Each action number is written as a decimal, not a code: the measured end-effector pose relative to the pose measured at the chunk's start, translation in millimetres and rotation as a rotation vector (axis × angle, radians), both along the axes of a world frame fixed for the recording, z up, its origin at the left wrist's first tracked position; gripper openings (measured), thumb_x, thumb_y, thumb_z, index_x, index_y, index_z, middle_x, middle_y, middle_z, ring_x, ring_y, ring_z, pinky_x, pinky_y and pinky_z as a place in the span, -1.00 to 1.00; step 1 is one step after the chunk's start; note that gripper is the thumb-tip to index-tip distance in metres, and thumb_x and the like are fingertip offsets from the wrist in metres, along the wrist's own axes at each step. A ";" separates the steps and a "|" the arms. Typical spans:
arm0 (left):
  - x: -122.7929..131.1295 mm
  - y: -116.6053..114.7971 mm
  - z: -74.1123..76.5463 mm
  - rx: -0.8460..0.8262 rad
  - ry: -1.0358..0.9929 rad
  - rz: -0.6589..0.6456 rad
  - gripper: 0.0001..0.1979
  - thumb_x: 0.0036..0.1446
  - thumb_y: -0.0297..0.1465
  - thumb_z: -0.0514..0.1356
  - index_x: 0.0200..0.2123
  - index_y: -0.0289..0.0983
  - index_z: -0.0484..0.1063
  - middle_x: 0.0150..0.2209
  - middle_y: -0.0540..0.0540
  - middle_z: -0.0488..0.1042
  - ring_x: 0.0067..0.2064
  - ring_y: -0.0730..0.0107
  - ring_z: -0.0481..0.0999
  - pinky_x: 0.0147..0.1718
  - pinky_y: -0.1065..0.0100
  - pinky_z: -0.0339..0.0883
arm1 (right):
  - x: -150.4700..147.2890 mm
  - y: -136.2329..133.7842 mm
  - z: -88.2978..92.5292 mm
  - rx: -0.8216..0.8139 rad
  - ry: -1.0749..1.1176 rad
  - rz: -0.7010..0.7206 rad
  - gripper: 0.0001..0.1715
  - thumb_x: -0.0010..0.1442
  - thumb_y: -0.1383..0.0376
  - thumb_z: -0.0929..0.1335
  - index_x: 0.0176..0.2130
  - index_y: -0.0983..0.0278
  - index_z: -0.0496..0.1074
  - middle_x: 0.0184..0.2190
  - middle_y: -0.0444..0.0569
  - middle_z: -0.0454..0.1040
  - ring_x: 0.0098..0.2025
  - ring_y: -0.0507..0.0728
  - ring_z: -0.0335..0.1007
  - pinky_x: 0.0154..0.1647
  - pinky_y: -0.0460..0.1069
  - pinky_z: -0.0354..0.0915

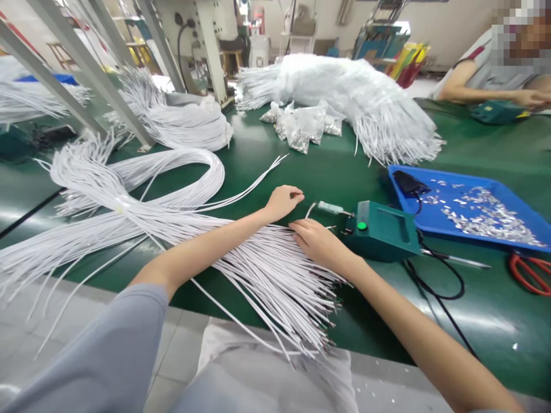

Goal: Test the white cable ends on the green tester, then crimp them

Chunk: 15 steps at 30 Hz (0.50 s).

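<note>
The green table [267,160] fills the view, and across it from nine o'clock toward the centre runs the biggest thing in reach: a long bundle of thin white cords [142,223], looping back at ten o'clock and fanning out into loose ends at six o'clock, over the table edge above the person's lap. Such a bundle looks light and limp; single strands would slide out readily, so it is judged best taken as a gathered sheaf just behind the splayed ends rather than by any one strand.

At twelve to one o'clock lies a second heap of white cords [357,97], with small clear bags of metal pieces [301,129] just before it. A blue tray [495,189] strewn with tiny metal clips sits at three o'clock, and red scissors [531,272] lie near it at four o'clock.

Just right of centre stands a small green machine [381,229] with a green button, its black cable trailing toward five o'clock.

The right hand [318,244] lies flat on the fanned cord ends, fingers spread and apart, pressing rather than gripping. The left hand [282,202], at centre, has its fingers curled together, seemingly pinching one strand's tip near the machine's mouth.

A co-worker's arm [482,86] rests at two o'clock.
</note>
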State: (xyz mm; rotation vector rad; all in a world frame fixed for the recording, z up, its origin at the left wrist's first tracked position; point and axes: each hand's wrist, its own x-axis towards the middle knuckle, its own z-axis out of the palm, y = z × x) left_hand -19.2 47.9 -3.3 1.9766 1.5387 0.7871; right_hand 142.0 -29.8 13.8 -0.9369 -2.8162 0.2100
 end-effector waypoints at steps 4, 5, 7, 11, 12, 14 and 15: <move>-25.1 25.0 19.0 -0.012 0.327 0.234 -0.52 0.17 -0.36 0.22 0.16 -0.37 0.38 0.12 -0.35 0.40 0.14 0.01 0.38 0.13 0.12 0.24 | -1.5 -10.9 8.1 -0.098 -0.065 -0.089 -0.66 0.31 0.38 0.19 -0.30 0.30 0.52 -0.37 -0.01 0.53 -0.33 0.12 0.43 -0.32 -0.01 0.20; -31.2 35.3 23.3 -0.041 0.381 0.271 -0.47 0.15 -0.35 0.25 0.16 -0.42 0.36 0.15 -0.43 0.35 0.19 -0.12 0.32 0.14 0.03 0.22 | -2.0 -12.5 8.4 -0.113 -0.055 -0.092 -0.66 0.29 0.39 0.20 -0.37 0.29 0.51 -0.40 -0.03 0.52 -0.36 0.09 0.41 -0.35 -0.02 0.16; -39.9 56.9 30.3 -0.108 0.431 0.303 -0.51 0.11 -0.38 0.28 0.08 -0.52 0.39 0.12 -0.54 0.34 0.17 -0.25 0.33 0.10 -0.05 0.24 | -2.3 -13.3 6.4 -0.136 0.001 -0.110 -0.68 0.26 0.40 0.22 -0.42 0.27 0.50 -0.42 -0.05 0.51 -0.38 0.07 0.39 -0.36 -0.02 0.12; -36.9 87.4 40.9 -0.180 0.343 0.267 -0.79 0.00 -0.60 0.29 -0.23 -0.48 0.49 -0.11 -0.44 0.51 0.00 -0.07 0.50 0.01 0.13 0.33 | 1.0 -11.4 -0.6 -0.187 0.140 -0.102 -0.69 0.26 0.38 0.22 -0.38 0.26 0.51 -0.40 -0.03 0.51 -0.38 0.10 0.40 -0.34 -0.01 0.18; -32.4 89.8 44.2 -0.190 0.301 0.255 -0.86 0.00 -0.62 0.27 -0.29 -0.46 0.48 -0.20 -0.39 0.54 -0.09 0.04 0.55 -0.06 0.20 0.36 | 2.5 -11.5 -1.2 -0.188 0.160 -0.088 -0.69 0.26 0.38 0.22 -0.36 0.25 0.52 -0.39 -0.01 0.52 -0.37 0.12 0.41 -0.34 0.01 0.20; -21.3 85.4 52.7 -0.199 0.194 0.211 -0.96 0.10 -0.59 0.19 -0.34 -0.43 0.44 -0.36 -0.25 0.52 -0.34 0.30 0.53 -0.28 0.34 0.38 | 5.2 -12.6 -1.5 -0.188 0.190 -0.066 -0.69 0.26 0.38 0.22 -0.36 0.22 0.52 -0.37 0.01 0.54 -0.36 0.16 0.43 -0.35 0.03 0.24; -15.7 78.1 57.9 -0.196 0.137 0.178 -0.93 0.18 -0.56 0.14 -0.32 -0.42 0.43 -0.41 -0.19 0.50 -0.46 0.43 0.46 -0.39 0.40 0.35 | 6.2 -13.0 -1.8 -0.200 0.220 -0.066 -0.69 0.25 0.38 0.23 -0.37 0.20 0.52 -0.38 0.01 0.54 -0.36 0.16 0.44 -0.35 0.04 0.25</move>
